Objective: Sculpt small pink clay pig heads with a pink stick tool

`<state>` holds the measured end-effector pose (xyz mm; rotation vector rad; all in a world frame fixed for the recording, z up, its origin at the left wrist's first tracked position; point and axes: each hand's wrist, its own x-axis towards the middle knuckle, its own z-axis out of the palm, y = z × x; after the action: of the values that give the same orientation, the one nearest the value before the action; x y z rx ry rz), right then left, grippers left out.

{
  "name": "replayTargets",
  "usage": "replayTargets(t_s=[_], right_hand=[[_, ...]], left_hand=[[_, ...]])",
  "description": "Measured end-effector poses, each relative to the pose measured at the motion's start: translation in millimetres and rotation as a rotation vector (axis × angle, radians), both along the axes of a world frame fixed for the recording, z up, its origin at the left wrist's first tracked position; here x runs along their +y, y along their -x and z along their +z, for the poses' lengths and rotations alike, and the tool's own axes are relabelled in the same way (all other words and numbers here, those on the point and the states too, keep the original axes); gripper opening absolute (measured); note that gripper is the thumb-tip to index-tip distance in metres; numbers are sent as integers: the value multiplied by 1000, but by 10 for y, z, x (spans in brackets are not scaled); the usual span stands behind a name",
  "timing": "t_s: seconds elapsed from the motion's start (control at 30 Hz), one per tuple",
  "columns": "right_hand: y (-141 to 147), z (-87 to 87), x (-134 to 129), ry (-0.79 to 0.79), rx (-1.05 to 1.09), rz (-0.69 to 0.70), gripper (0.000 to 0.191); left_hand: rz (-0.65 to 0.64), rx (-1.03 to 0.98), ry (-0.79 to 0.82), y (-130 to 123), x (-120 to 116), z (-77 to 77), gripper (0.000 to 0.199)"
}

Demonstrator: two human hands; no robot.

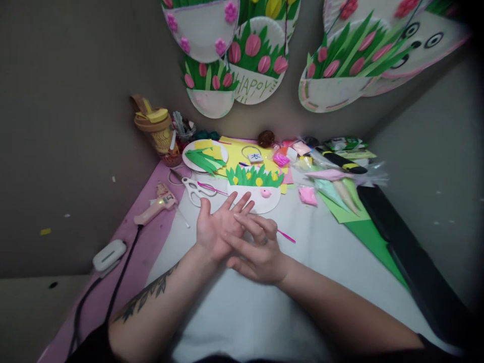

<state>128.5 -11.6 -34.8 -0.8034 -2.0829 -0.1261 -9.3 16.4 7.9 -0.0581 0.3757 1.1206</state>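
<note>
Palm up, with its fingers stretched out, my left hand point(217, 229) is open in the middle of the view. My right hand point(262, 252) lies across that palm, its fingers apart and their tips touching it. Whether anything small sits under those fingertips is hidden. Just beyond both hands lies a white paper-plate piece point(247, 196) topped with green paper grass point(236, 176) and yellow flowers. A small pink clay shape point(265, 193) sits on its white part. A thin magenta stick point(286, 236) shows to the right of my right hand.
White-handled scissors point(196, 189) and a pink glue gun point(161, 204) with a cord lie left. A plate with green strips point(189, 156) is behind. Pink clay packets point(307, 195), piping bags point(333, 194) and a long black object point(412, 262) lie right. Paper-plate crafts point(255, 91) hang on the wall.
</note>
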Motion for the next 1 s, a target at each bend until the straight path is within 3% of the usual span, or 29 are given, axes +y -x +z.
replayTargets(t_s=[0.3,0.63,1.0], right_hand=[[-63,59,56,129,163,-43,41],[-17,131,16,131,218,-53,7],[69,196,-1,313,196,-87,9]], left_hand=[[1,-94,-44,-6,-14,53,82],[-9,-124,-52,-12,-16,29,82],[2,-73,26,-63,-26,-20,75]])
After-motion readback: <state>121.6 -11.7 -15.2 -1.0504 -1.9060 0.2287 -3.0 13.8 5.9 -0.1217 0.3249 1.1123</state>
